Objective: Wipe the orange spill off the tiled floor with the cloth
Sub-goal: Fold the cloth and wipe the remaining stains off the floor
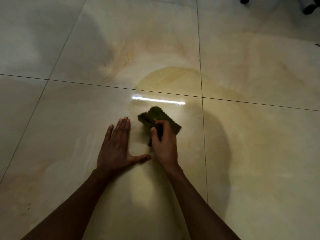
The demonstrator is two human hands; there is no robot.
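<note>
I see my right hand (164,141) just below the centre of the frame, fingers curled around a dark green cloth (160,119) and pressing it onto the tiled floor (60,118). The thumb lies along the cloth's left edge, and the bulk of the cloth sticks out above and to the right of the knuckles; its outline is smeared by motion blur, so I cannot tell how it is folded. My left hand (117,148) sits just left of the right one, palm flat on the tile, the four fingers close together pointing up the frame and the thumb spread out to the right, its tip near the right wrist. It holds nothing.

The orange spill (166,80) shows as a pale yellow-orange film. Its clearest edge is a curved arc above the cloth, near the centre of the frame, crossing the horizontal grout line (86,84). Fainter streaks fan out toward the upper left and across the right-hand tiles. A bright strip of reflected light (158,100) lies between the arc and the cloth. Dark objects (310,7) sit in the upper right corner, too cropped to identify.
</note>
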